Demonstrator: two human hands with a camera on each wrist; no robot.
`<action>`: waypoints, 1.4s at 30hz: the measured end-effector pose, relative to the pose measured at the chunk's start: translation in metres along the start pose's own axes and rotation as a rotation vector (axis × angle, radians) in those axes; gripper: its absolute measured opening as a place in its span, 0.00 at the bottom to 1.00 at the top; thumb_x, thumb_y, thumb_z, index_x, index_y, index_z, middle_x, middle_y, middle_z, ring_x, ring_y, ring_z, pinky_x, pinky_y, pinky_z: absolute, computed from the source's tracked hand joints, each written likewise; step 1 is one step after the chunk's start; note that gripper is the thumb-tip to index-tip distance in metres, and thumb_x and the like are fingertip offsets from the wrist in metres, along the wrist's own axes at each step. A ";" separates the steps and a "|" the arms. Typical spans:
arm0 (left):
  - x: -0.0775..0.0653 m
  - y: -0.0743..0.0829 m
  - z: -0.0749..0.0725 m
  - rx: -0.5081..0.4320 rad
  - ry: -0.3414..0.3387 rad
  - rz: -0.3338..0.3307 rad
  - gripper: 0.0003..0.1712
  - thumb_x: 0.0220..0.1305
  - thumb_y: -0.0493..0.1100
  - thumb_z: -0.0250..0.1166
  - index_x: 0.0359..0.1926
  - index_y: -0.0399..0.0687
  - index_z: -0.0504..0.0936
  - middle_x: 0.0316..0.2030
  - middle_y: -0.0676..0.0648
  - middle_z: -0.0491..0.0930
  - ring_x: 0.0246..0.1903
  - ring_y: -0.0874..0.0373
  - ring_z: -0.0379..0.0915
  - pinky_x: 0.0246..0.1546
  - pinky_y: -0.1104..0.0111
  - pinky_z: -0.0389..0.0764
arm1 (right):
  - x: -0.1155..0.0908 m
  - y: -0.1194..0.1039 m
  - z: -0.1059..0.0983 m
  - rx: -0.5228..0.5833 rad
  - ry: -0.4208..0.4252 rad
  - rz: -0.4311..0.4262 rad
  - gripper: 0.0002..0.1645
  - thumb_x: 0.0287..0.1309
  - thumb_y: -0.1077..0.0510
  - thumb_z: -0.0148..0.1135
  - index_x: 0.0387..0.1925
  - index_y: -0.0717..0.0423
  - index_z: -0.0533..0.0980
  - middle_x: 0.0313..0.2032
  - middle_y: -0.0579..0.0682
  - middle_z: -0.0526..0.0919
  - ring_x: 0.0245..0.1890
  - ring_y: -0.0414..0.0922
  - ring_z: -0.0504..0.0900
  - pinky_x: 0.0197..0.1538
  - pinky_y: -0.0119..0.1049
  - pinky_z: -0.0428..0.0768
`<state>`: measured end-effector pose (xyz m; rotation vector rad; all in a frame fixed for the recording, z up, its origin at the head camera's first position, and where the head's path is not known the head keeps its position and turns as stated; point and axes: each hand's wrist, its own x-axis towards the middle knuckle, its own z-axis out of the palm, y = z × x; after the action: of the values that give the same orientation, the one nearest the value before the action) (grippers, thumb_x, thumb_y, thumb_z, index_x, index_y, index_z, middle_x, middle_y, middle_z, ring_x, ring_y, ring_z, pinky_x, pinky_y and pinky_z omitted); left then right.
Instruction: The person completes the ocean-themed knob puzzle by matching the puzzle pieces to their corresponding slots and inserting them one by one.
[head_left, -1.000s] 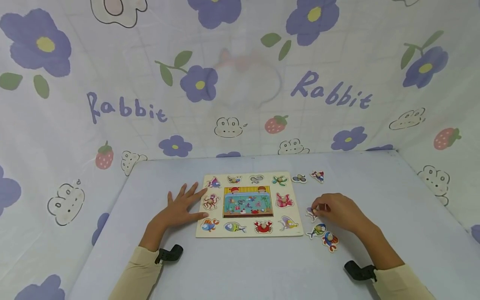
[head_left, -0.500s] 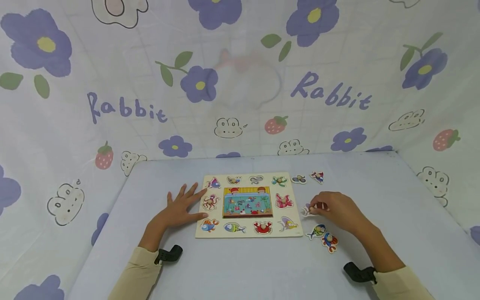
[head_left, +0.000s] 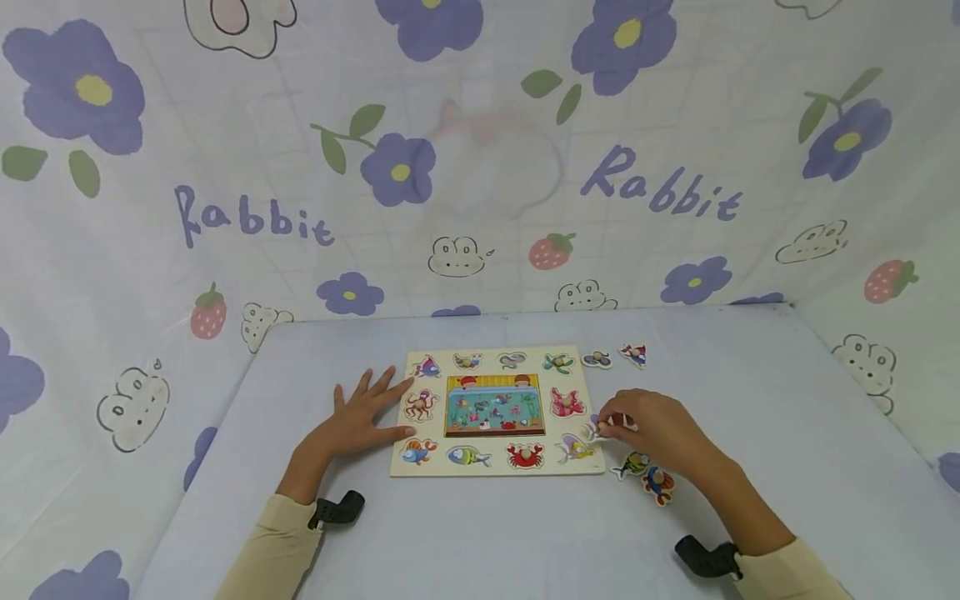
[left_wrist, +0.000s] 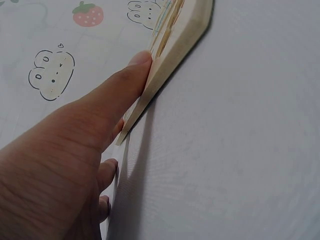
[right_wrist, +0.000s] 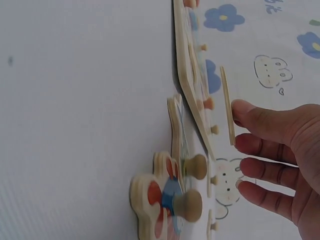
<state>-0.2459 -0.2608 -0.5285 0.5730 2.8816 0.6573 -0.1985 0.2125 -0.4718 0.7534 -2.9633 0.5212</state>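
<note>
A wooden puzzle board [head_left: 495, 469] with sea-animal shapes round a fish-tank picture lies on the table. My left hand [head_left: 358, 422] is spread, its thumb and a fingertip touching the board's left edge. In the left wrist view the thumb [left_wrist: 125, 82] presses on the board's rim. My right hand [head_left: 660, 429] pinches a puzzle piece [head_left: 592, 430] with purple and pale parts by the board's right edge. The right wrist view shows this piece [right_wrist: 227, 105] edge-on, raised off the board; its knob is hidden by the fingertips.
Below the right hand lie a green striped fish piece [head_left: 632, 465] and a red-blue lobster-like piece [head_left: 658, 483]. A grey-brown piece [head_left: 597, 359] and a red-and-dark fish piece [head_left: 634, 356] lie beyond the board's upper right corner. A patterned cloth [head_left: 495, 192] stands behind the table.
My right hand has moved left with the puzzle piece, from the table beside the board to over the board's right edge. The left hand stays in place.
</note>
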 end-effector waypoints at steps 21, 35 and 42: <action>0.002 -0.003 0.000 0.029 -0.020 -0.014 0.52 0.60 0.75 0.63 0.80 0.67 0.56 0.81 0.45 0.43 0.78 0.34 0.27 0.65 0.28 0.24 | 0.012 -0.028 0.015 -0.034 -0.049 -0.088 0.08 0.55 0.54 0.77 0.38 0.45 0.85 0.28 0.33 0.78 0.31 0.34 0.72 0.36 0.32 0.77; 0.001 -0.001 0.000 0.021 -0.018 -0.017 0.52 0.59 0.75 0.64 0.79 0.66 0.57 0.81 0.45 0.44 0.78 0.34 0.28 0.65 0.27 0.24 | 0.015 -0.031 0.020 -0.027 -0.086 -0.065 0.08 0.55 0.53 0.77 0.38 0.45 0.86 0.28 0.32 0.77 0.30 0.34 0.71 0.36 0.32 0.76; 0.000 0.001 0.000 0.022 -0.019 -0.022 0.52 0.59 0.74 0.64 0.79 0.66 0.58 0.81 0.45 0.44 0.78 0.34 0.28 0.65 0.27 0.25 | 0.015 -0.030 0.020 -0.018 -0.122 -0.038 0.09 0.56 0.52 0.77 0.39 0.45 0.86 0.28 0.32 0.79 0.31 0.35 0.72 0.37 0.33 0.76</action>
<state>-0.2459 -0.2601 -0.5281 0.5468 2.8765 0.6148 -0.1969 0.1734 -0.4797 0.8680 -3.0527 0.4621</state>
